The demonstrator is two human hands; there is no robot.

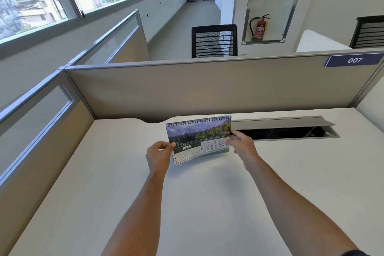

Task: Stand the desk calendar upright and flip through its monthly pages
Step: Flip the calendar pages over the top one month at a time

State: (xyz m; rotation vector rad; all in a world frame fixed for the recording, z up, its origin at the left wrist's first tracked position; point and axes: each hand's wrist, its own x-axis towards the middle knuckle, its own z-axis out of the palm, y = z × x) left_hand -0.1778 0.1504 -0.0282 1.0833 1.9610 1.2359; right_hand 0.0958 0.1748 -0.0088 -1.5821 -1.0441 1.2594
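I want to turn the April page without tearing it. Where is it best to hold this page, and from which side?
Probably at its free lower corner, from the left: the April page hangs from the spiral binding on top, and its bottom left already curls away from the calendar. The left hand pinches that edge; the right hand steadies the right side.

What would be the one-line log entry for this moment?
calendar: upright on desk, April page | left hand: grip on page's lower corner | right hand: holding right edge

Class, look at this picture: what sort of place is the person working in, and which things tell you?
Most likely an open-plan office: a desk walled by cubicle partitions, one numbered 007, with mesh office chairs beyond.
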